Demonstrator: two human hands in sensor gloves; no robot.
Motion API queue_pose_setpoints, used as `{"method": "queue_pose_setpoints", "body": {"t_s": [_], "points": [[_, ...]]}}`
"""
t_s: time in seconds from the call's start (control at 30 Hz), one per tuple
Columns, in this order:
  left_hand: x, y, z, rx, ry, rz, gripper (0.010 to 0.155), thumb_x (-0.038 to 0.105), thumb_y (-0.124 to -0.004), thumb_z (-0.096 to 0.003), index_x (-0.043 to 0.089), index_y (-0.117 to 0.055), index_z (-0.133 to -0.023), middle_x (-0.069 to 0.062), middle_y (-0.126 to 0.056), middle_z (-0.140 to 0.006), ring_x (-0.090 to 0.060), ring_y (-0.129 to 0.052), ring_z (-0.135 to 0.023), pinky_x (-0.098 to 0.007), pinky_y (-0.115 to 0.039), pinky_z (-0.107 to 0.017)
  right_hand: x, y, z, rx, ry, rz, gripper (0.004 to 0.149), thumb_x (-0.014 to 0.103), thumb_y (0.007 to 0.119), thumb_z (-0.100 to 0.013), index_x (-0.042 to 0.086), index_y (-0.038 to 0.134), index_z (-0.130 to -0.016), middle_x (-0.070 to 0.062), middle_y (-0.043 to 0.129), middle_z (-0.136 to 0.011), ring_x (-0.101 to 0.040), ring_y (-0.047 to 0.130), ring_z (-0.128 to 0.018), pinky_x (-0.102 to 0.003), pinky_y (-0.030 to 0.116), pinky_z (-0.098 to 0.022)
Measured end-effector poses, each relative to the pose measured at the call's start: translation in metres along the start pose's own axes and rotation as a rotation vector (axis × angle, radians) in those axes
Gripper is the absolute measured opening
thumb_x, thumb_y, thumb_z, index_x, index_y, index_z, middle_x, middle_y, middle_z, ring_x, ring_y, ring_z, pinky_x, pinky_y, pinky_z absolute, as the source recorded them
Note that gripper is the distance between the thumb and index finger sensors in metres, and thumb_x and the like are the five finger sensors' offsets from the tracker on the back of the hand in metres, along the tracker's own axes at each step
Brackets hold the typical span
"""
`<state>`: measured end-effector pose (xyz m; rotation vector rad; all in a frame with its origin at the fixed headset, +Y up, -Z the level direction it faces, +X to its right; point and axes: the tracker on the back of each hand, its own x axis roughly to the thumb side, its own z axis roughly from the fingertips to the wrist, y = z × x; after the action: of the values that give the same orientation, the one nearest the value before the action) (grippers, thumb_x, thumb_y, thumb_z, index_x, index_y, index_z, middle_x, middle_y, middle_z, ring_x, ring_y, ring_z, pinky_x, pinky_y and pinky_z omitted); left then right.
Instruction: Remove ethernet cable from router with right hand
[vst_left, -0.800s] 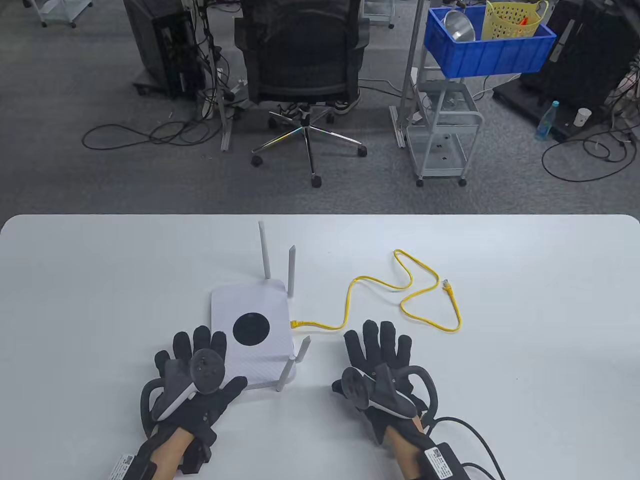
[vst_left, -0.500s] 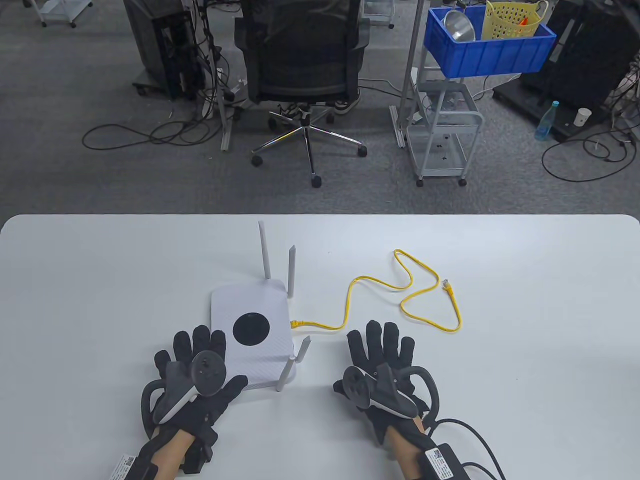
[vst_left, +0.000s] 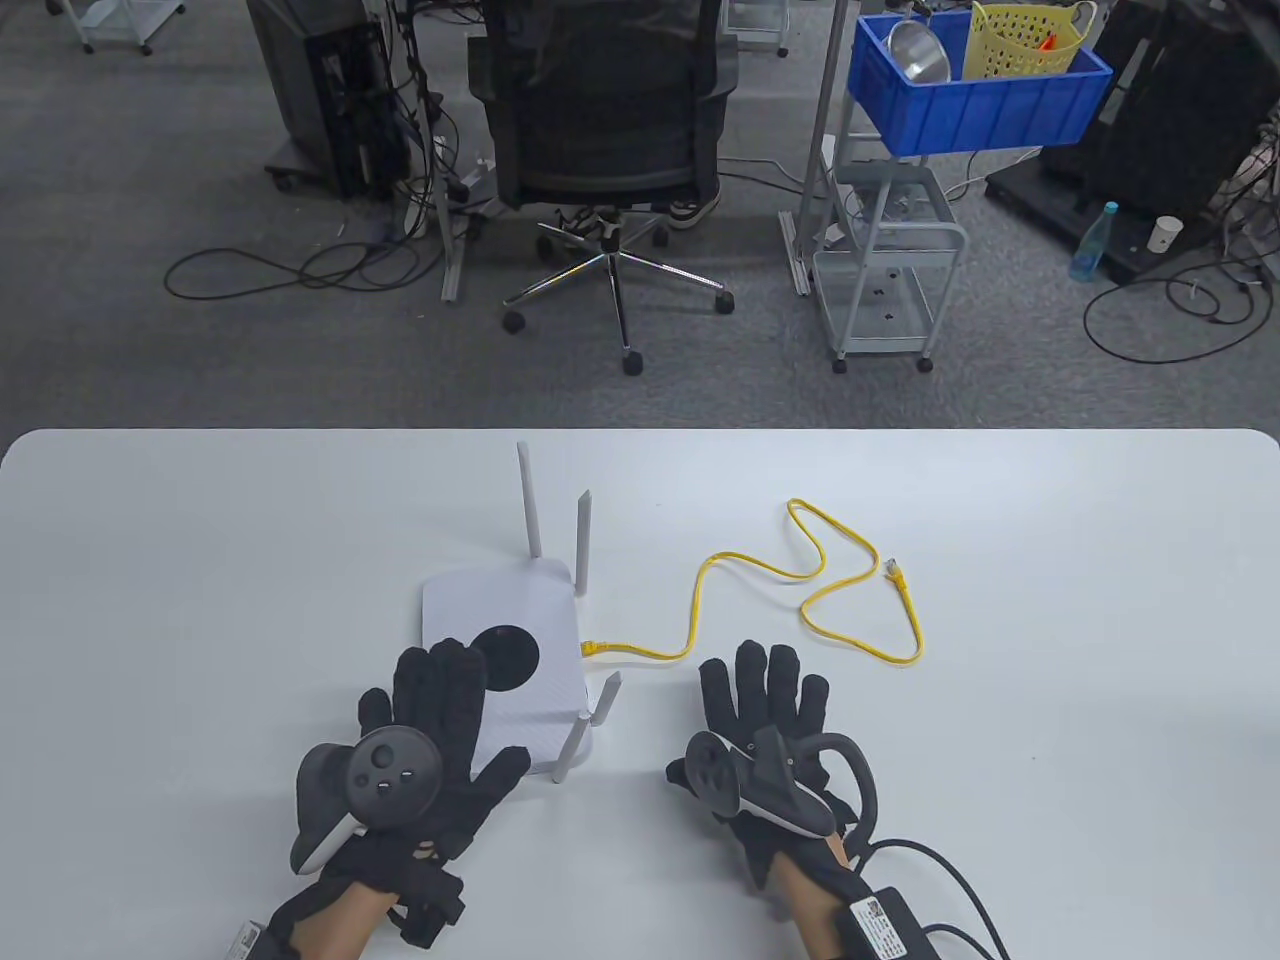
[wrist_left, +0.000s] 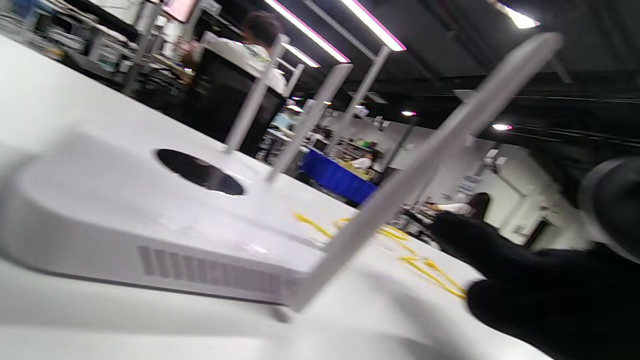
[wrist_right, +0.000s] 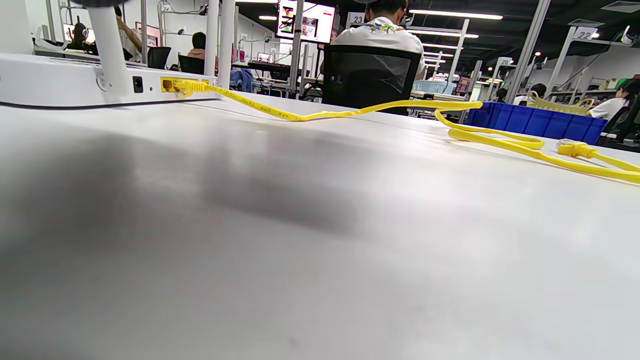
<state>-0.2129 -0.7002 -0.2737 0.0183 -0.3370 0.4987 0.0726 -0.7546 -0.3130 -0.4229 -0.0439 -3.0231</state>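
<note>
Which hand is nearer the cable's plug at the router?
Right. The right hand lies flat on the table just right of the plug. The left hand is over the router, on its far side from the plug.

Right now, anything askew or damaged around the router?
Nothing damaged or spilled. The router lies flat, yellow ethernet cable plugged into its right side, the free plug loose on the table. Left hand rests on the router; right hand lies flat beside.

left hand (vst_left: 430, 745) sliding forward and rightward over the router (vst_left: 500, 610), its fingers (vst_left: 440, 680) now spreading across the near left part of the top and reaching the black disc (vst_left: 512, 655), tracker turning face up
</note>
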Motion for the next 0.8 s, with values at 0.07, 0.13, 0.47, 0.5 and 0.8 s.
{"method": "queue_pose_setpoints", "body": {"t_s": [0.07, 0.13, 0.47, 0.5, 0.8], "points": [[0.01, -0.008, -0.003, -0.087, 0.001, -0.047, 0.096, 0.072, -0.055, -0.0464, 0.018, -0.012, -0.112, -0.023, -0.008, -0.123, -0.057, -0.003, -0.106, -0.078, -0.009, -0.064, 0.0, 0.0, 0.0, -0.004, -0.001, -0.001, 0.098, 0.066, 0.049, -0.045, 0.007, 0.012, -0.115, -0.038, 0.011, -0.116, -0.062, 0.007, -0.096, -0.075, 0.017, -0.068], [0.015, -0.022, -0.01, -0.2, 0.029, -0.117, 0.099, 0.074, -0.054, -0.0462, 0.016, -0.007, -0.111, -0.025, -0.003, -0.122, -0.058, 0.001, -0.104, -0.078, -0.008, -0.064, 0.0, 0.0, 0.0, -0.009, 0.0, -0.003, 0.099, 0.066, 0.049, -0.045, 0.007, 0.012, -0.115, -0.038, 0.01, -0.116, -0.062, 0.005, -0.095, -0.074, 0.016, -0.068], [-0.005, -0.055, -0.051, -0.407, 0.264, -0.055, 0.102, 0.074, -0.057, -0.0449, 0.017, -0.003, -0.11, -0.023, 0.0, -0.122, -0.057, 0.002, -0.106, -0.078, -0.006, -0.066, 0.001, 0.003, -0.002, 0.007, -0.011, -0.018, 0.099, 0.066, 0.049, -0.045, 0.006, 0.012, -0.114, -0.038, 0.01, -0.115, -0.062, 0.006, -0.095, -0.074, 0.016, -0.068], [-0.007, -0.059, -0.054, -0.415, 0.276, -0.031, 0.102, 0.074, -0.057, -0.0446, 0.017, -0.004, -0.11, -0.023, 0.0, -0.122, -0.056, 0.002, -0.107, -0.078, -0.006, -0.066, 0.001, 0.004, -0.002, 0.011, -0.011, -0.018, 0.099, 0.066, 0.049, -0.045, 0.006, 0.012, -0.114, -0.038, 0.01, -0.115, -0.062, 0.006, -0.095, -0.074, 0.016, -0.068], [-0.022, -0.089, -0.057, -0.411, 0.363, -0.081, 0.099, 0.074, -0.055, -0.0455, 0.026, 0.003, -0.109, -0.012, 0.009, -0.122, -0.045, 0.012, -0.11, -0.074, 0.002, -0.07, 0.001, 0.006, -0.003, 0.029, -0.008, -0.015, 0.1, 0.065, 0.049, -0.045, 0.004, 0.013, -0.114, -0.039, 0.011, -0.115, -0.063, 0.007, -0.095, -0.074, 0.017, -0.068]]}}
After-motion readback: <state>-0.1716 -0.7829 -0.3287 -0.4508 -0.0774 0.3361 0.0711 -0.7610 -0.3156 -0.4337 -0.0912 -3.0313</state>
